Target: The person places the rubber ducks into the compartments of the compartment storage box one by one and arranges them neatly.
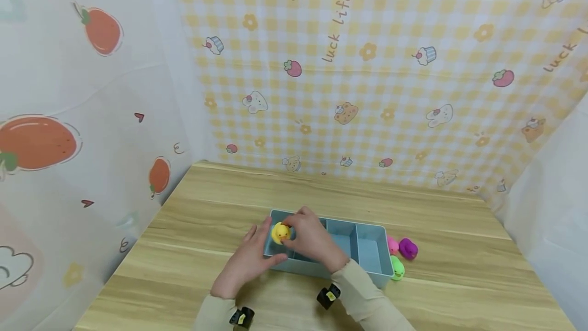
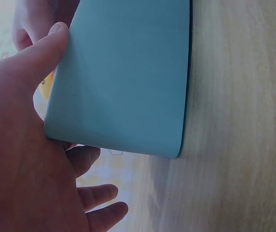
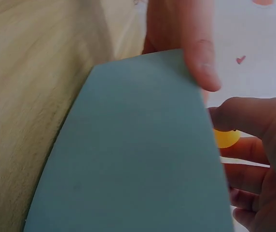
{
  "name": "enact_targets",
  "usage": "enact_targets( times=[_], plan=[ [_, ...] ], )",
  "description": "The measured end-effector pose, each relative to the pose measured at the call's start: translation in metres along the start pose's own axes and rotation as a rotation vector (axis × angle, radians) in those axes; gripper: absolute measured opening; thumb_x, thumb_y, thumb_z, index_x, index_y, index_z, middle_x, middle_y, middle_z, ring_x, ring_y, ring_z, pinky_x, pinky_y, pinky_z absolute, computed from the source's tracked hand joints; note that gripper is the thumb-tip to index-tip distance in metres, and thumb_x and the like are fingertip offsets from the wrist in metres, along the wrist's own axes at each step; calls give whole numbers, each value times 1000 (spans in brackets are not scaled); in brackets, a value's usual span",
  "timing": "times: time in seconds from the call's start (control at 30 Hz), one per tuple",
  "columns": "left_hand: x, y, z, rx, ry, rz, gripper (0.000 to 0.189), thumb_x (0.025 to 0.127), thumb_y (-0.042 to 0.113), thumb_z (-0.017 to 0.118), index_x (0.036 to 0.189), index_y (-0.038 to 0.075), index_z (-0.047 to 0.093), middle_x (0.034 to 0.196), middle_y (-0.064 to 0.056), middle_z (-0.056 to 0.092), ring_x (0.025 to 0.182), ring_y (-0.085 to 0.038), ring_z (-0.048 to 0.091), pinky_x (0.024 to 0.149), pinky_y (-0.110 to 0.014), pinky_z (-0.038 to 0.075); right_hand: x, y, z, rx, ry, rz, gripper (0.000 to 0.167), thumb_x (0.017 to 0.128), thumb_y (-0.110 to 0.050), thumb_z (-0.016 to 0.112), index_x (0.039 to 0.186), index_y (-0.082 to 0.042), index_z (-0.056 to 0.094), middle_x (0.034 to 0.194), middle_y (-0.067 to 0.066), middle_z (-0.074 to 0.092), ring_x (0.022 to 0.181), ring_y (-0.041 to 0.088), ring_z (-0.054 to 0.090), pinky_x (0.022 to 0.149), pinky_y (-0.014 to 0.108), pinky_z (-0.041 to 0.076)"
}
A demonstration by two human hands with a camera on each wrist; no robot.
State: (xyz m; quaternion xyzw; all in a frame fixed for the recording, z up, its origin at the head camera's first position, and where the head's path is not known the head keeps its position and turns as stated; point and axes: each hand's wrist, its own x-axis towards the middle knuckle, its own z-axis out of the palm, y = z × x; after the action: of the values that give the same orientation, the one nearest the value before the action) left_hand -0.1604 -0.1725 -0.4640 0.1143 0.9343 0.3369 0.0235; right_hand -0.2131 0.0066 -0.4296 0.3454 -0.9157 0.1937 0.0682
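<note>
A yellow toy duck (image 1: 280,233) is in the left end compartment of a blue-grey divided box (image 1: 317,265). My right hand (image 1: 314,236) pinches the duck between thumb and fingers; in the right wrist view only a yellow part of the duck (image 3: 227,139) shows behind the box's front wall (image 3: 133,145). At the box's left end rests my left hand (image 1: 248,259), its thumb on the front rim and its fingers along the end wall. The left wrist view has this left hand (image 2: 22,125) with its other fingers fairly straight and spread past the corner.
Beyond the box's right end sit a pink toy duck (image 1: 392,245), a purple one (image 1: 408,249) and a green one (image 1: 397,268). The box partly hides the pink and green ones. A wooden table (image 1: 220,188) lies beneath, with patterned cloth (image 1: 367,91) behind.
</note>
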Motion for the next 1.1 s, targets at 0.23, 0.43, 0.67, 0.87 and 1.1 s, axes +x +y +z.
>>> enact_targets(
  times=[0.23,0.43,0.67,0.87,1.1],
  plan=[
    [2,0,0,6,-8,4,96,84,56,64,153,8,17,157,-13,24,140,-50,20,92,-71,39,6,0,7,-101,-1,-1,26,75,-31,80,94,-15,74,87,-6,72,78,10,44,83,32,40],
    [4,-1,-1,4,-9,-13,97,83,57,65,154,10,17,157,-12,26,141,-49,20,94,-69,39,10,-2,14,-203,-1,-8,20,76,-32,79,87,-17,74,83,-7,72,80,12,45,96,45,37],
    [3,0,-1,-5,-7,-17,98,82,58,65,154,10,17,156,-12,27,141,-49,20,97,-67,38,12,-4,22,-241,-30,6,18,75,-32,80,82,-17,72,76,-6,70,80,14,44,87,43,35],
    [3,0,1,-20,-2,-13,97,83,57,65,153,10,18,156,-12,27,140,-49,20,98,-67,37,13,-7,27,-257,-70,35,19,74,-32,80,79,-17,71,72,-7,67,82,14,47,89,44,35],
    [3,0,2,-36,0,-18,96,83,55,66,153,9,18,156,-13,29,140,-49,21,99,-67,37,14,-9,30,-285,-101,47,18,73,-30,81,77,-16,70,69,-8,65,79,14,46,83,41,34]
  ],
)
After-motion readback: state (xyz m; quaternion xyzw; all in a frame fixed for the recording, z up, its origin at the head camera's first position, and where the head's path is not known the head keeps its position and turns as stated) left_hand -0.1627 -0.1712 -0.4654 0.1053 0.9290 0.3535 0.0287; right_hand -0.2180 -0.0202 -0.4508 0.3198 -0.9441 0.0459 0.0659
